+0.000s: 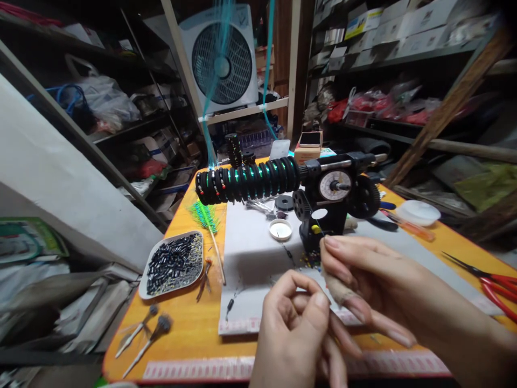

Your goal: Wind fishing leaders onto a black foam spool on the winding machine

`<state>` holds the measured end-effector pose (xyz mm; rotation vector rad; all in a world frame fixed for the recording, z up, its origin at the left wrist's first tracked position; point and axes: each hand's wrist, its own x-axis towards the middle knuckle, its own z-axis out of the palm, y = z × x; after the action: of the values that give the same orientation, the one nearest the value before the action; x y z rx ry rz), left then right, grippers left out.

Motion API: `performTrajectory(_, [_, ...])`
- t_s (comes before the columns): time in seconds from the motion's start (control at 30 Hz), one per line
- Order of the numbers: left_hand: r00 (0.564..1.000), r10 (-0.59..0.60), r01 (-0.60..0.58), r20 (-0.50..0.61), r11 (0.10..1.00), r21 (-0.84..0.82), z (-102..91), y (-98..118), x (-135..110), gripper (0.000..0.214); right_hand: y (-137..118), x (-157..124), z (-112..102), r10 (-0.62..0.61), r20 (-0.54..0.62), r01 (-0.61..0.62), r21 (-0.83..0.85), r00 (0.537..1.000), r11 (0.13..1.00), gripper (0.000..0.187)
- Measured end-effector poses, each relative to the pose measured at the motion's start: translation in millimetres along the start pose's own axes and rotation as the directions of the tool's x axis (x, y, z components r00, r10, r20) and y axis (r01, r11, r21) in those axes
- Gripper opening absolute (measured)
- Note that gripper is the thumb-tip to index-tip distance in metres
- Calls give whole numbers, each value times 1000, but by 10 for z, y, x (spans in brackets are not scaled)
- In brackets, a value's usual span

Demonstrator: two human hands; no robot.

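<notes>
Orange table point(189, 328) below: left hand point(294, 328) fingers pinched, right hand point(363, 275) fingers extended; contents unclear.

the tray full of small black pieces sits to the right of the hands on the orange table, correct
Not quite. The head view shows the tray full of small black pieces sitting to the left of the left hand and the right hand, on the orange table. What lies off to the right is the red-handled scissors.
</notes>
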<state>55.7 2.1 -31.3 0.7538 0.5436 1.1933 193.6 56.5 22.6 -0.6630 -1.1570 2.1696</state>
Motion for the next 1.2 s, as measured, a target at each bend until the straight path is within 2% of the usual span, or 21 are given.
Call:
performTrajectory(0.1, [995,22,-10,-99,993,121,18,42,-19,36,-39,-17,-15,-24,-53,13,-198,998,980,40])
performTrajectory(0.2, [977,39,16,-212,968,250,60,138,-36,36,-86,-39,-17,-62,-130,3,-411,990,912,47])
performTrajectory(0.33, [975,55,3,-213,965,262,104,220,-23,38,-115,-62,-14,-67,-142,-12,-498,988,867,52])
performTrajectory(0.47, [966,140,-81,-219,963,257,112,167,8,35,-70,-42,-31,-46,-130,-12,-420,990,908,46])
performTrajectory(0.57, [960,162,-129,-228,980,151,113,93,20,32,-28,2,-27,-44,-54,33,-194,998,980,40])
performTrajectory(0.67, [960,172,-162,-222,985,62,115,25,22,31,-13,54,-2,-47,-7,47,-35,999,998,38])
performTrajectory(0.8, [957,184,-195,-226,980,-28,105,-37,7,30,23,110,20,-26,-25,25,-33,999,999,41])
performTrajectory(0.9, [971,92,-103,-223,994,-39,88,-49,-20,31,51,102,13,-15,-28,14,-61,999,998,44])
performTrajectory(0.97, [977,28,-33,-211,999,-18,82,-44,-35,32,-13,74,14,-34,-52,24,-176,998,984,41])
performTrajectory(1.0, [978,22,-24,-207,1000,-9,83,-41,-39,34,-90,66,21,-120,-99,82,-324,988,942,39])
performTrajectory(1.03, [979,25,-27,-201,1000,-9,86,-42,-38,35,-200,70,34,-276,-148,163,-519,950,839,37])
performTrajectory(1.07, [979,31,-36,-199,999,-18,91,-48,-34,35,-341,93,51,-477,-156,220,-735,865,641,36])
performTrajectory(1.1, [978,38,-46,-205,998,-32,95,-61,-27,36,-505,139,71,-685,-96,231,-900,722,370,35])
performTrajectory(1.13, [975,43,-56,-218,997,-51,97,-81,-17,36,-684,209,91,-791,-6,188,-970,612,153,34])
performTrajectory(1.17, [971,39,-57,-235,996,-72,95,-111,-5,38,-866,301,109,-801,85,111,-994,592,-23,35])
performTrajectory(1.2, [966,32,-56,-255,995,-87,83,-149,7,43,-1039,408,122,-733,158,43,-984,662,-174,39])
